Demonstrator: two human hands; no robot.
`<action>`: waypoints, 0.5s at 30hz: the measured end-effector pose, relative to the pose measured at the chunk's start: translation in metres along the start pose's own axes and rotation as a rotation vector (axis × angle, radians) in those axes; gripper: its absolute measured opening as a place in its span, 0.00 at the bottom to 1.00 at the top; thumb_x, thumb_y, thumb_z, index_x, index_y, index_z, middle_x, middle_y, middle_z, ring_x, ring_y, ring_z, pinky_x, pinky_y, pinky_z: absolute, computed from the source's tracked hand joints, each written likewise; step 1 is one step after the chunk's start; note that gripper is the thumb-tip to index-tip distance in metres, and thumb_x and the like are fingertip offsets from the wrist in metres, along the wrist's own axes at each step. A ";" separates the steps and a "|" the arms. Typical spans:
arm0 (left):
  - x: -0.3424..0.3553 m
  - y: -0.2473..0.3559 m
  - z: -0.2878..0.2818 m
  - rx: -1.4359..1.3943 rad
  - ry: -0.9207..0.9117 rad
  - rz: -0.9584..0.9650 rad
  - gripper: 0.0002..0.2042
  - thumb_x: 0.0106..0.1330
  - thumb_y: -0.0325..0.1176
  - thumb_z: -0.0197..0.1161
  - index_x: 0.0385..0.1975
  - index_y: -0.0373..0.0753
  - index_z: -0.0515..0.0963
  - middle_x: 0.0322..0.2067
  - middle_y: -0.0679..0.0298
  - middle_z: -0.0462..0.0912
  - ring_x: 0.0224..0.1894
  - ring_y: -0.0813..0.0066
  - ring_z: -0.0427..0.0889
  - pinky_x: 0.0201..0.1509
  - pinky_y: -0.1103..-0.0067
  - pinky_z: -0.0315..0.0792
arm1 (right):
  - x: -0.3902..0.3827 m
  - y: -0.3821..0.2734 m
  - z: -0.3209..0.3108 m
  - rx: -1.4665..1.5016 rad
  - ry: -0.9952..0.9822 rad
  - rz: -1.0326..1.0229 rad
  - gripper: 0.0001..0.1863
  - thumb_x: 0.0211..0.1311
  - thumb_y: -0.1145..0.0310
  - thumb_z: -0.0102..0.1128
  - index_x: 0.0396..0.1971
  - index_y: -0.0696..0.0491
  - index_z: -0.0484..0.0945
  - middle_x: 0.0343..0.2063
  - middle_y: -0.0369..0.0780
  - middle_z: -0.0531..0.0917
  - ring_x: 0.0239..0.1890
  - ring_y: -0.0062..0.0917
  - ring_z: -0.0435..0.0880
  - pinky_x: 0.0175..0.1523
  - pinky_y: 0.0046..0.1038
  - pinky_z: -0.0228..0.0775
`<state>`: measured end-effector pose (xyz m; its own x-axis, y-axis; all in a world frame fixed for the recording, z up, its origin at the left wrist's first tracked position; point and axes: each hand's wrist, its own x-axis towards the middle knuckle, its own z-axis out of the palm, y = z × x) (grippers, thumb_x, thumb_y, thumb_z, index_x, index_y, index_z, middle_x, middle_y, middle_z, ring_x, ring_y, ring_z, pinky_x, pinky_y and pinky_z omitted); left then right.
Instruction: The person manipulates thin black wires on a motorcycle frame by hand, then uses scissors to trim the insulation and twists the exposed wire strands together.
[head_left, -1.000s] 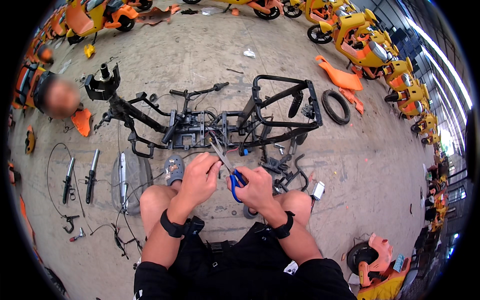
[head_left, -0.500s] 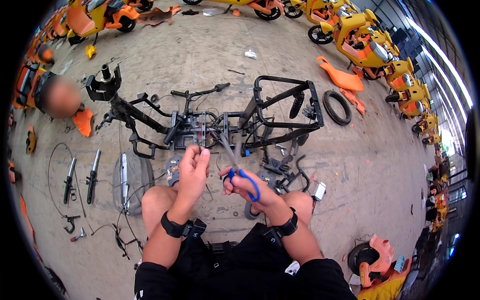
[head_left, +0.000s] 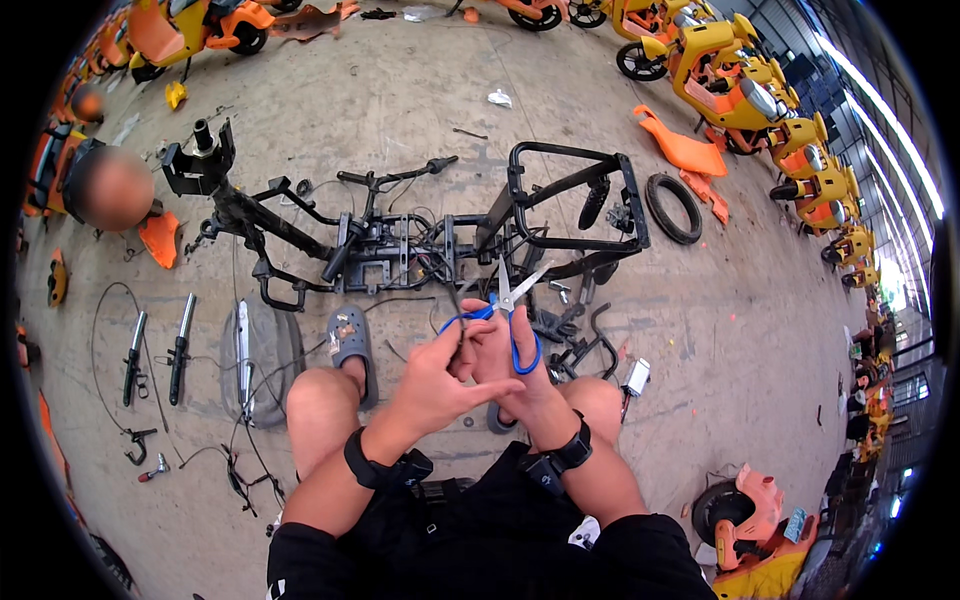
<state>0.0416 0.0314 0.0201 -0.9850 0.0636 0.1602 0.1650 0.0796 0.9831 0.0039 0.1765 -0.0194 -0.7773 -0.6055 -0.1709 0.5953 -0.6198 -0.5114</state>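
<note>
My right hand (head_left: 518,368) holds a pair of blue-handled scissors (head_left: 507,302), their blades spread apart and pointing away from me. Close beside it on the left, my left hand (head_left: 445,378) pinches a thin black cable (head_left: 459,332) between its fingertips, its thumb stretched toward the right wrist. Both hands are above the floor between my knees. Beyond them lies a bare black scooter frame (head_left: 400,255), with loose wires bunched in its middle.
To my left lie two shock absorbers (head_left: 180,350), a grey padded piece (head_left: 275,365) and tangled cables (head_left: 240,480). A tyre (head_left: 674,209) and orange panels (head_left: 680,145) are at the right. Yellow scooters (head_left: 725,80) line the far side. A person (head_left: 110,190) is at the left.
My left hand has moved right, next to the right hand, and now shows a cable in its fingers. The scissors have opened wider and turned, and the view has shifted slightly.
</note>
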 end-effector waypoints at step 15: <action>0.006 -0.020 0.013 -0.436 0.093 -0.093 0.19 0.65 0.24 0.65 0.55 0.30 0.72 0.42 0.64 0.82 0.41 0.84 0.79 0.43 0.87 0.73 | 0.012 0.014 0.018 0.012 0.205 -0.110 0.31 0.69 0.57 0.58 0.67 0.52 0.60 0.46 0.33 0.76 0.44 0.20 0.77 0.52 0.28 0.71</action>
<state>0.0331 0.0435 0.0007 -0.9982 -0.0155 0.0573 0.0591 -0.3469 0.9360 0.0069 0.1518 -0.0129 -0.8621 -0.4205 -0.2828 0.5059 -0.6830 -0.5269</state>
